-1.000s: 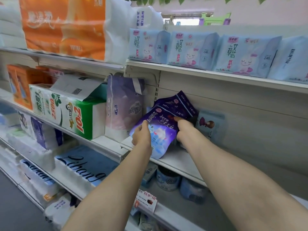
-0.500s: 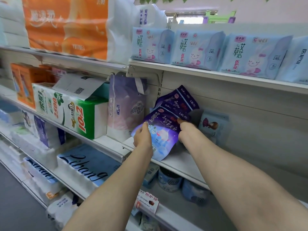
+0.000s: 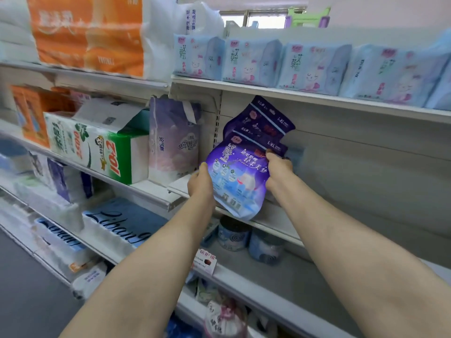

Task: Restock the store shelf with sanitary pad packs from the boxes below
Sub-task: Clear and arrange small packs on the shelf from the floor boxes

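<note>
left hand (image 3: 200, 182) gripped pack (image 3: 240, 178) left edge | right hand (image 3: 278, 170) gripped right edge | pack tilted, bottom overhanging shelf (image 3: 275, 222)

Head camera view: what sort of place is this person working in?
Most likely a shop aisle for household paper and hygiene goods: metal shelves stacked with light blue pad packs, boxed tissues, and a small price tag.
</note>
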Action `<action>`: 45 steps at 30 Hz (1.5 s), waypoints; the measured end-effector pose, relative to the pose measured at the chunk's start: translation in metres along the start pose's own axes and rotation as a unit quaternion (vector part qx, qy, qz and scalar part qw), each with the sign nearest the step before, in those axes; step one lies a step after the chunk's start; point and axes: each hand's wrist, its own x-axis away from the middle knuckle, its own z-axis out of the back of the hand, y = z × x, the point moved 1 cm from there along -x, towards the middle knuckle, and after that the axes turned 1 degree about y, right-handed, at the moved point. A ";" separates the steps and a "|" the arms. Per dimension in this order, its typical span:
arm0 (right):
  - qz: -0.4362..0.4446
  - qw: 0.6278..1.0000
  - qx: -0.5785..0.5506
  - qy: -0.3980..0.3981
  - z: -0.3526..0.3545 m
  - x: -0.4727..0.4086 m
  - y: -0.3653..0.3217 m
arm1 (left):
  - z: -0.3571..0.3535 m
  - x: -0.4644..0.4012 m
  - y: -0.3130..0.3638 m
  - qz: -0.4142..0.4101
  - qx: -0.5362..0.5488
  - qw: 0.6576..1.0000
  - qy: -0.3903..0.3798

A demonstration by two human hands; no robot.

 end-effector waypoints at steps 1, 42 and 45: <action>-0.004 1.000 0.006 -0.003 0.016 0.007 -0.009 | 0.000 0.013 0.002 -0.007 -0.008 1.000 -0.006; -0.446 0.884 0.106 0.094 0.639 0.351 0.114 | 0.105 0.441 -0.376 0.375 -0.341 0.799 -0.322; -0.498 0.854 0.110 0.099 0.663 0.389 0.140 | 0.134 0.452 -0.418 0.428 -0.373 0.771 -0.288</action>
